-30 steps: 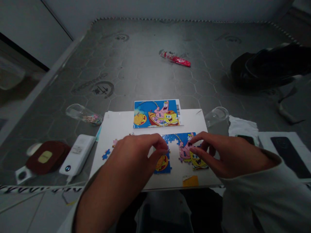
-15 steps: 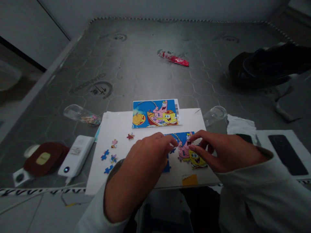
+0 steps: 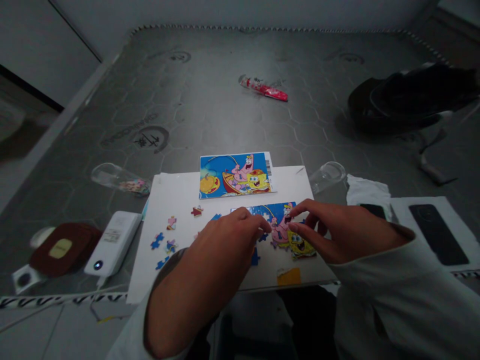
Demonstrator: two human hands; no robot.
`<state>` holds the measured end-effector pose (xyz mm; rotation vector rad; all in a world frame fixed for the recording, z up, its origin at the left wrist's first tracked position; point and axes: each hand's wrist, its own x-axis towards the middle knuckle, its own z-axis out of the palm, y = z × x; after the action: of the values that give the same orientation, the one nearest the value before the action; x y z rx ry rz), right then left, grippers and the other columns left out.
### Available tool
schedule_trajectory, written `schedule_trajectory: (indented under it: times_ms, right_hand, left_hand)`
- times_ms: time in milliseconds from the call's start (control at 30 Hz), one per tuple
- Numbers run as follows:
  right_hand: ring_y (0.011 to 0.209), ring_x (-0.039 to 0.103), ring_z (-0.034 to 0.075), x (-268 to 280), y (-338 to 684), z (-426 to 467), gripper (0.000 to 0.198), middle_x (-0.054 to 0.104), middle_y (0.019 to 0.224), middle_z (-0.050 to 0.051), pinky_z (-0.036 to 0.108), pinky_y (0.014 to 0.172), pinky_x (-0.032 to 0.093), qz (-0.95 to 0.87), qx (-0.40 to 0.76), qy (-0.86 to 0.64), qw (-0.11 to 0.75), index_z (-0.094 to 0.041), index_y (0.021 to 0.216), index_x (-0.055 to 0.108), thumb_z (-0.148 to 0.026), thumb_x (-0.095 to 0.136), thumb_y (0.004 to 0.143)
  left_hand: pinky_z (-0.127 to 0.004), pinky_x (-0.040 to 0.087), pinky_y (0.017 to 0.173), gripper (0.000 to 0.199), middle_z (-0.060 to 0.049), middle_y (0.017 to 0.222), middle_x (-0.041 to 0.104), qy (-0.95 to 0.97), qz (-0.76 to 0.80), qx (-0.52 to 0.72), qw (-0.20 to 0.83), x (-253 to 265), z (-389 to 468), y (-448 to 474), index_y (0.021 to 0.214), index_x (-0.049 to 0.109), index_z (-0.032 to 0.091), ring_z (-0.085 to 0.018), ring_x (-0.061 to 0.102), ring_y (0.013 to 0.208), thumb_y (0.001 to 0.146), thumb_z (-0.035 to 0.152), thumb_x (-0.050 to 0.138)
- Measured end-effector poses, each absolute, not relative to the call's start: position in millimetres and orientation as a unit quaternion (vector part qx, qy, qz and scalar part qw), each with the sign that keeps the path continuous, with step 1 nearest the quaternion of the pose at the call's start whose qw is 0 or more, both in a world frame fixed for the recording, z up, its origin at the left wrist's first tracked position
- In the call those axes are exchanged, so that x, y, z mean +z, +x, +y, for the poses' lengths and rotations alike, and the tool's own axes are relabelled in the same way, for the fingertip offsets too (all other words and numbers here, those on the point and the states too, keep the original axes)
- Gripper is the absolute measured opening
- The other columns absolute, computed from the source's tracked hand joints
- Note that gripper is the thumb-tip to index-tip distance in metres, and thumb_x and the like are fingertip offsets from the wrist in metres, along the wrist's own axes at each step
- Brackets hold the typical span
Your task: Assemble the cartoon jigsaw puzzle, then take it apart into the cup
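Note:
A partly joined jigsaw puzzle [image 3: 279,235] lies on a white board [image 3: 150,280], showing a pink starfish and a yellow sponge on blue. My left hand [image 3: 228,240] is curled over its left part, fingers bent and closed; its thumb and whatever it may hold are hidden. From the right, my right hand [image 3: 330,227] bends its forefinger and thumb around a piece at the starfish's face, a small gap between the tips. Several loose puzzle pieces [image 3: 157,241] lie left of my left hand. Behind the puzzle sits a picture card [image 3: 235,175] with the same scene.
A clear tube with pieces [image 3: 122,180] lies left of the board, an empty-looking clear tube [image 3: 328,175] right. A white power bank [image 3: 114,242] and brown case [image 3: 65,248] are at left. Phone box [image 3: 437,232], tissue [image 3: 367,192], black bag-like item [image 3: 405,102] at right; red packet [image 3: 268,91] behind.
The whole view has shifted slightly, so things appear a little further left. My left hand has drawn back slightly, showing more of the puzzle's upper left edge. My right hand keeps its pose.

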<state>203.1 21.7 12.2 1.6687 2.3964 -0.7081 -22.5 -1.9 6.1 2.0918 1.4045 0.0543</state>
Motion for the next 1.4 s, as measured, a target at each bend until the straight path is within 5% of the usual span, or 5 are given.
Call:
schedule_trajectory:
  times_ms: [300,800,1400]
  right_hand:
    - [0.061,0.066,0.015,11.6,205.0,22.0,0.032,0.074,0.082,-0.004,0.025,0.049,0.039,0.791,-0.238,0.558,0.075,-0.034,0.11,0.061,-0.052,0.044,0.091]
    - [0.058,0.066,0.016,6.9,209.7,23.0,0.032,0.075,0.081,-0.001,0.025,0.046,0.04,0.797,-0.247,0.548,0.066,-0.033,0.111,0.062,-0.052,0.047,0.09]
    - [0.063,0.064,0.017,1.1,171.7,13.6,0.028,0.074,0.088,0.005,0.028,0.054,0.035,0.806,-0.259,0.516,0.13,-0.027,0.106,0.063,-0.047,0.051,0.091]
  left_hand:
    - [-0.028,0.046,0.066,0.025,0.001,0.087,0.076,0.766,0.554,0.018,0.326,3.7,0.8,-27.5,0.093,0.073,0.03,-0.018,0.069,0.075,0.095,0.032,0.048]
    - [-0.032,0.046,0.077,0.021,0.007,0.09,0.078,0.745,0.576,-0.002,0.336,7.1,8.4,-44.3,0.092,0.076,0.037,-0.019,0.07,0.079,0.09,0.033,0.056]
    - [-0.031,0.044,0.066,0.018,0.0,0.083,0.076,0.765,0.568,-0.027,0.301,6.1,3.5,-24.6,0.092,0.077,0.037,-0.02,0.067,0.074,0.086,0.035,0.06]
